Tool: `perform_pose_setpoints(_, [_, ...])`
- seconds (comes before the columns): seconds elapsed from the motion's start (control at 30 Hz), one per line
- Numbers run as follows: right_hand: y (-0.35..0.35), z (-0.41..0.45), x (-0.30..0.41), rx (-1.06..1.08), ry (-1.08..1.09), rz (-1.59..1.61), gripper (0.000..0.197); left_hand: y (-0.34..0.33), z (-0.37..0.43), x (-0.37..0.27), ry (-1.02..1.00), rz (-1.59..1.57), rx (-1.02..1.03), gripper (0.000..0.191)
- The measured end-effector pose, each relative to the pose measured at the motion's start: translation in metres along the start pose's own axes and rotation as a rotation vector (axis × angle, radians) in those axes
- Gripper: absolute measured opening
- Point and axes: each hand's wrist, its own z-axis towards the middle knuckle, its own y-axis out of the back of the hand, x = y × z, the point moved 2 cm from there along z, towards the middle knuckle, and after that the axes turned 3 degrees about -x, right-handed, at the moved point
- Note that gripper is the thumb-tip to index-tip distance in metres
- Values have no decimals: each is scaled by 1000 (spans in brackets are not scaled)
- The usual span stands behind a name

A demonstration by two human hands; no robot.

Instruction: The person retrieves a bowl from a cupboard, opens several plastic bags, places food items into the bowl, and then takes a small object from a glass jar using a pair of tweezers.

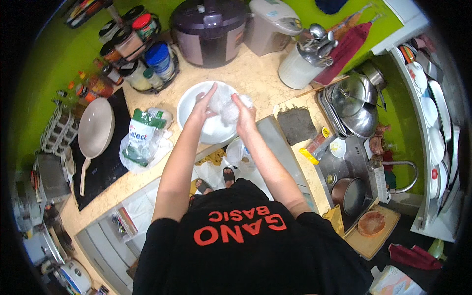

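Observation:
A round white bowl [188, 101] sits on the stone-patterned counter in front of me. Over it, my left hand [202, 108] and my right hand [244, 115] face each other with translucent whitish clumps [229, 110], perhaps noodles or thin plastic, between them. The clumps touch the inner side of my right hand, whose fingers curve around them. My left palm lies against their other side, thumb raised. More white material lies in the bowl; what it is cannot be told. A green and white plastic bag [140, 138] lies to the left of the bowl.
A pan [96, 127] rests on the black cooktop [107, 177] at left. Behind the bowl stand a multicooker [208, 40], a water boiler [273, 27] and a utensil holder [299, 70]. A grey cloth [296, 125] and the sink [326, 162] are at right. An open drawer is below.

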Motion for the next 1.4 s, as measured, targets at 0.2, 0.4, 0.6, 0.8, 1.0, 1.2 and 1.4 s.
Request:
perform_pose_setpoints(0.2, [-16, -5, -26, 21, -152, 159, 43, 37, -6, 46, -755, 409, -334, 88])
perform_pose_setpoints(0.4, [-32, -25, -39, 105, -135, 113, 41, 19, -51, 40, -92, -156, 94, 53])
perform_pose_setpoints(0.6, [-7, -5, -35, 68, 142, -208, 48, 28, -18, 52, -253, -168, 72, 41])
perform_pose_setpoints(0.8, [10, 15, -41, 411, 295, -817, 48, 57, -11, 66, -358, -184, -185, 37])
perform_pose_setpoints(1.0, [32, 51, -53, 488, 268, -1114, 61, 50, 1, 75, -688, 215, 8, 49])
perform_pose_setpoints(1.2, [10, 35, -54, 685, 1013, -1498, 66, 90, -107, 55, -903, 268, -29, 32])
perform_pose_setpoints(1.4, [-81, -99, -24, 750, 723, -1266, 72, 204, -197, 137, -1328, 411, -337, 67])
